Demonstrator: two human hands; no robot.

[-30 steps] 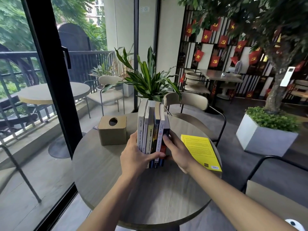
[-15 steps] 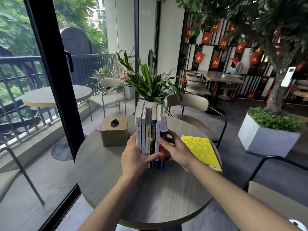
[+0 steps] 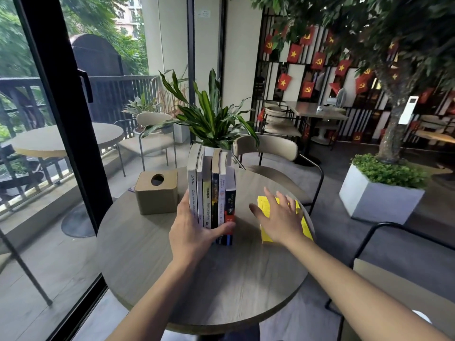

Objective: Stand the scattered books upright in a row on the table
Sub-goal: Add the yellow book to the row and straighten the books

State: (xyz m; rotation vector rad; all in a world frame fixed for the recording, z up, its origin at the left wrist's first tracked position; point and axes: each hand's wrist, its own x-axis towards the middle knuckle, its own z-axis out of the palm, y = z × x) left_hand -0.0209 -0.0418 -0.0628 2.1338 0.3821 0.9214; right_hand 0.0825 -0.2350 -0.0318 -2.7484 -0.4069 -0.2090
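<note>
Several books (image 3: 212,190) stand upright in a row, spines toward me, near the middle of the round wooden table (image 3: 172,279). My left hand (image 3: 194,230) clasps the near end of the row, fingers along its left side and thumb across the spines. A yellow book (image 3: 264,217) lies flat on the table to the right of the row. My right hand (image 3: 278,217) hovers spread over the yellow book, fingers apart, covering most of it; whether the palm touches the cover I cannot tell.
A tan tissue box (image 3: 156,191) sits left of the row. A potted plant (image 3: 211,121) stands just behind the books. A beige chair (image 3: 268,153) faces the table's far side, another chair (image 3: 394,279) stands at the right. A glass door frame (image 3: 61,119) runs along the left.
My right hand has let go of the right side of the book row and moved right, over the yellow book. My left hand stays on the row.
</note>
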